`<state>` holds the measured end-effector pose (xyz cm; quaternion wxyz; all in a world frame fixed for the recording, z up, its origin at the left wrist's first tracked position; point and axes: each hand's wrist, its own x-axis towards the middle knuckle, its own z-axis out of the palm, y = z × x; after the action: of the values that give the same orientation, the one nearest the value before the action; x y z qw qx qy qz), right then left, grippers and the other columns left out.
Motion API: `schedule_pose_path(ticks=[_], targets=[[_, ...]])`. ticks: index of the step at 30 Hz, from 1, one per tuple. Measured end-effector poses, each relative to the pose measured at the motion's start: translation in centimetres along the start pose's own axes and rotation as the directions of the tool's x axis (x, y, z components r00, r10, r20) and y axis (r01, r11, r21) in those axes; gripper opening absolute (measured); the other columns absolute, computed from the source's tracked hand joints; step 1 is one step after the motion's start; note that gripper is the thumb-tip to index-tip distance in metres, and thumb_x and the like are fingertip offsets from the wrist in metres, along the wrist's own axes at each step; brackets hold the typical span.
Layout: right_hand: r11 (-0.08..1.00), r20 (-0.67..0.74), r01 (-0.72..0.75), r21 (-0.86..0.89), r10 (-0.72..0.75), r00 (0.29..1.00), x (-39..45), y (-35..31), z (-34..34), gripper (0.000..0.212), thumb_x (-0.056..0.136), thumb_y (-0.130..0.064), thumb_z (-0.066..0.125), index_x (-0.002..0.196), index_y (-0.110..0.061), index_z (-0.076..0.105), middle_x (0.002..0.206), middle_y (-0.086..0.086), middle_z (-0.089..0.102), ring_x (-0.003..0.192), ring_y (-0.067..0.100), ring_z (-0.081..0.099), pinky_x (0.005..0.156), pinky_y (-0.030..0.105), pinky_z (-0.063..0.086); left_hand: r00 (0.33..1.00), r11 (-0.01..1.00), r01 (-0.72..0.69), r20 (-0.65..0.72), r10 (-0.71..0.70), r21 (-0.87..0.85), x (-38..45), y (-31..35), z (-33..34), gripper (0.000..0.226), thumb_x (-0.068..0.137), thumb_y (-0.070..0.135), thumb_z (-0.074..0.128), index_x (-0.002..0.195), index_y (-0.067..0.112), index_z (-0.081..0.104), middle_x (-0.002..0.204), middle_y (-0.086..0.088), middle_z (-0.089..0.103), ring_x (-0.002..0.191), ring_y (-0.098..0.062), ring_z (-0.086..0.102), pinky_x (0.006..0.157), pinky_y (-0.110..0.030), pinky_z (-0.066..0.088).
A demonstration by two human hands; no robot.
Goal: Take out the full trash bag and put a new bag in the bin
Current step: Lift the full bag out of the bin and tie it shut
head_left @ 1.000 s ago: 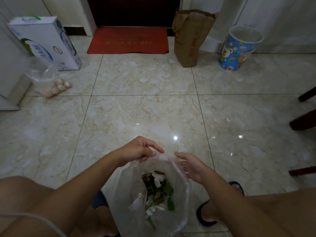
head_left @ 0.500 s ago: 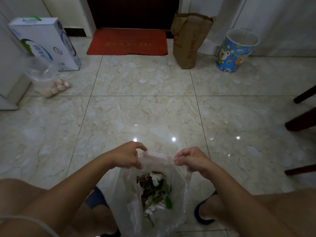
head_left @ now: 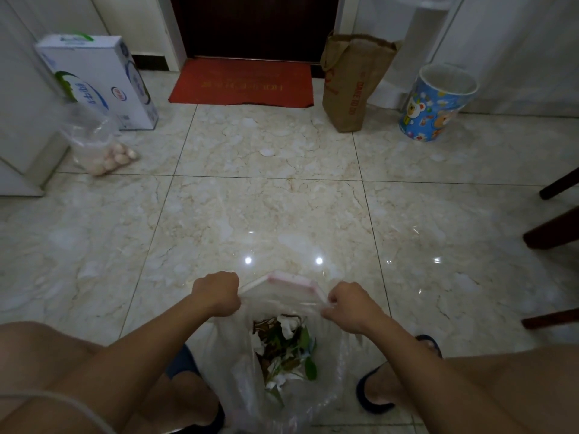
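A clear plastic trash bag (head_left: 232, 364) stands on the floor between my feet, holding green leaves, white scraps and brown litter. My left hand (head_left: 217, 292) is closed on the left side of its top edge. My right hand (head_left: 347, 303) is closed on the right side. Between the two hands the bag's rim, with a pink strip, is stretched taut. The blue cartoon-printed bin (head_left: 437, 103) stands far off at the back right by the wall, with a clear liner showing at its rim.
A brown paper bag (head_left: 351, 86) stands left of the bin, beside a red doormat (head_left: 242, 84) at a dark door. A white carton (head_left: 100, 79) and a clear bag of eggs (head_left: 103, 151) sit at the back left. Dark chair legs (head_left: 551, 227) show at the right edge.
Both hands, open above the bag a second ago, have closed on the rim's two sides and pulled it taut. The view has tilted slightly.
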<state>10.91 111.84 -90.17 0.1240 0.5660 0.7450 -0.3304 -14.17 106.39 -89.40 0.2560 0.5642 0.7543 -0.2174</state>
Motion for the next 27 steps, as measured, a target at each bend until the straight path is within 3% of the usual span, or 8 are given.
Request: schedule_pose_path(ticks=[3,6,9,12,19,22,24,27], targets=[[0.996,-0.059,-0.02,0.088,0.025,0.998,0.5,0.3,0.0,0.027,0.082,-0.027,0.07,0.076,-0.001,0.072,0.064,0.005,0.058,0.055,0.015,0.053,0.046,0.022,0.037,0.991,0.994,0.03,-0.125,-0.044,-0.108,0.7,-0.2,-0.1,0.018,0.092,0.037,0.057,0.092,0.018,0.058,0.076,0.005,0.052,0.075,-0.017,0.057,0.064,-0.027,0.043],[0.987,-0.13,-0.039,0.157,0.06,0.99,0.9,0.6,-0.2,0.027,0.084,-0.027,0.07,0.065,-0.009,0.063,0.06,0.003,0.053,0.053,0.014,0.049,0.045,0.022,0.035,0.96,0.973,0.05,-0.258,-0.109,-0.226,1.1,0.0,-0.4,0.023,0.092,0.037,0.058,0.08,0.017,0.061,0.073,0.002,0.058,0.071,-0.02,0.061,0.06,-0.026,0.043],[0.98,-0.206,-0.061,0.19,0.101,0.973,1.1,0.6,-0.6,0.029,0.087,-0.028,0.068,0.065,-0.012,0.059,0.06,0.001,0.054,0.053,0.012,0.049,0.044,0.021,0.034,0.937,0.917,0.033,-0.308,-0.167,-0.396,1.6,0.3,-1.0,0.017,0.091,0.032,0.06,0.095,0.019,0.071,0.09,-0.003,0.068,0.083,-0.024,0.065,0.065,-0.028,0.047],[0.968,-0.224,-0.099,0.229,0.152,0.963,1.5,0.7,-0.7,0.026,0.089,-0.028,0.068,0.068,-0.013,0.062,0.063,0.001,0.057,0.054,0.01,0.052,0.044,0.02,0.035,0.927,0.84,-0.003,-0.316,-0.201,-0.543,2.3,0.3,-1.4,0.025,0.088,0.026,0.065,0.112,0.023,0.07,0.114,-0.004,0.068,0.101,-0.026,0.065,0.078,-0.031,0.05],[0.964,-0.222,-0.1,0.246,0.157,0.962,1.7,1.1,-0.9,0.03,0.091,-0.03,0.066,0.065,-0.016,0.061,0.055,-0.005,0.051,0.052,0.005,0.048,0.044,0.019,0.033,0.92,0.84,0.04,-0.307,-0.242,-0.541,2.1,-0.2,-1.8,0.037,0.086,0.02,0.06,0.122,0.021,0.066,0.122,-0.006,0.068,0.106,-0.026,0.065,0.087,-0.035,0.054],[0.938,-0.207,-0.09,0.335,0.167,0.964,1.5,1.9,-1.0,0.031,0.09,-0.033,0.066,0.067,-0.012,0.068,0.058,0.0,0.057,0.061,0.016,0.057,0.052,0.028,0.04,0.927,0.846,0.078,-0.275,-0.257,-0.527,1.0,-0.4,-2.5,0.035,0.083,0.014,0.059,0.117,0.017,0.07,0.111,-0.007,0.071,0.096,-0.027,0.067,0.077,-0.03,0.051],[0.908,-0.164,-0.128,0.399,0.208,0.964,1.1,2.2,-1.2,0.041,0.09,-0.04,0.064,0.06,-0.014,0.055,0.057,0.002,0.05,0.058,0.018,0.051,0.053,0.03,0.033,0.93,0.822,0.114,-0.23,-0.285,-0.558,0.3,-0.6,-3.0,0.022,0.081,0.01,0.058,0.095,0.01,0.075,0.09,-0.009,0.075,0.079,-0.027,0.07,0.069,-0.032,0.054],[0.935,-0.037,-0.219,0.279,0.239,0.97,0.4,2.5,-2.0,0.048,0.087,-0.051,0.062,0.06,-0.013,0.05,0.059,0.004,0.05,0.053,0.017,0.047,0.054,0.028,0.033,0.953,0.767,0.179,-0.086,-0.291,-0.616,-1.0,-0.8,-3.7,0.016,0.077,0.009,0.061,0.066,0.004,0.071,0.057,-0.009,0.071,0.054,-0.022,0.07,0.062,-0.03,0.06]])
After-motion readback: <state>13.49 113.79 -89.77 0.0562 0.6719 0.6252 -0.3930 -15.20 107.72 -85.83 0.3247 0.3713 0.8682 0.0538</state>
